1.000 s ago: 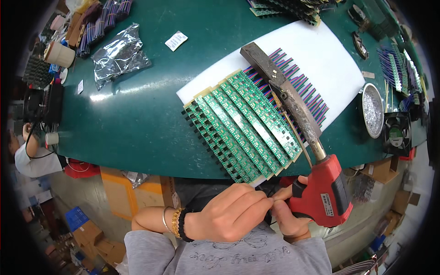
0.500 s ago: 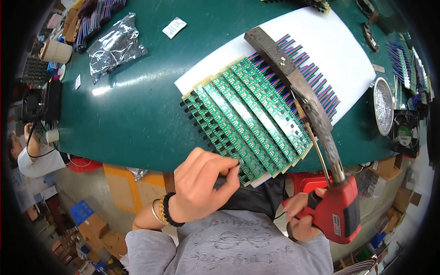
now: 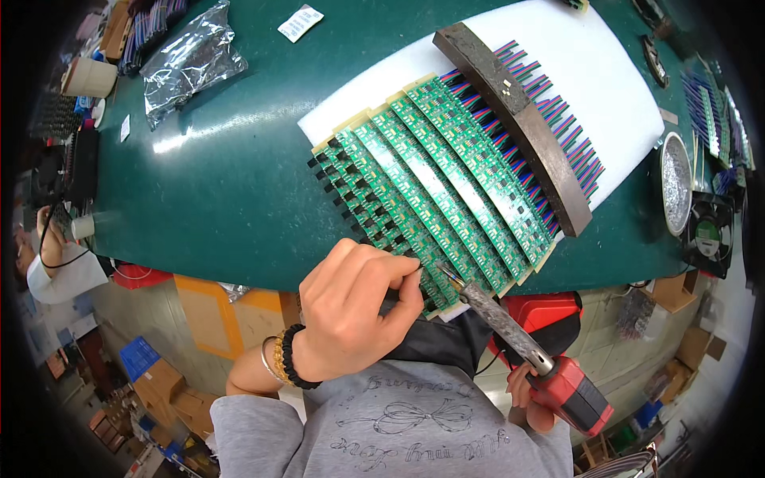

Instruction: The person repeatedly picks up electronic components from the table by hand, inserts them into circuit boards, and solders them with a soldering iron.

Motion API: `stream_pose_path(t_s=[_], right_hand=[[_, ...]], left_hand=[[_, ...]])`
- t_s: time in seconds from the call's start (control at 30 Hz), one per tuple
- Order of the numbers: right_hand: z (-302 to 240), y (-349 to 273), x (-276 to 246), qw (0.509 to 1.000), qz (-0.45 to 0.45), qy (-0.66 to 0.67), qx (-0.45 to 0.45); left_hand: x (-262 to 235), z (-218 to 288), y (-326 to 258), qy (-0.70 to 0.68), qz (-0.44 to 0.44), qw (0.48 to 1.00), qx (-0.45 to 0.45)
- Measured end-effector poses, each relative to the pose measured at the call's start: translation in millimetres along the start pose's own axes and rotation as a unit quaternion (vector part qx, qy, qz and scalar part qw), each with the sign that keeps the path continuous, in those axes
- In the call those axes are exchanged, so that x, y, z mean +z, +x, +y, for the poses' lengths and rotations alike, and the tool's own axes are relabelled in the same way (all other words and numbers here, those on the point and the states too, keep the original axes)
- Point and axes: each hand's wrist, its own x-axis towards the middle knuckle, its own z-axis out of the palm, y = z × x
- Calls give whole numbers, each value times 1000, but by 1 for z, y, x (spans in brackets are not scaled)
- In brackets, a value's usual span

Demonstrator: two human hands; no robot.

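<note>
Overlapping green circuit boards [image 3: 446,199] lie fanned out on a white foam sheet [image 3: 590,48]. A row of small black components [image 3: 362,199] lines their near-left edge. At that edge my left hand [image 3: 347,311] is closed in a pinch, with a small black component just showing at the fingertips. My right hand [image 3: 532,406] grips the red handle of a soldering gun [image 3: 504,328]. Its tip rests at or just over the boards' near corner, right of my left fingertips. Across the boards' wires [image 3: 574,135] lies a dark metal bar [image 3: 510,111].
A metal dish [image 3: 675,183] and a small fan [image 3: 708,239] stand at the right. On the green table [image 3: 231,207] lie a clear plastic bag [image 3: 191,64] and a white label [image 3: 300,23]. Far left, another person's arm [image 3: 52,243] shows beside the table.
The soldering gun has swung down and left from over the metal bar to the boards' near corner. My left hand keeps its pinch almost in place.
</note>
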Motion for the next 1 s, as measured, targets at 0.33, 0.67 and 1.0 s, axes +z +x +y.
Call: stream_pose_path(t_s=[0.33,0.67,1.0], right_hand=[[-16,45,35,973,-31,-191,-123],[-27,28,22,962,-68,-259,-44],[-14,32,38,979,27,-170,-111]], left_hand=[[-1,1,2,-9,-1,1000,-9],[-2,1,2,-14,-2,1000,-16],[-2,1,3,-24,-6,999,-28]])
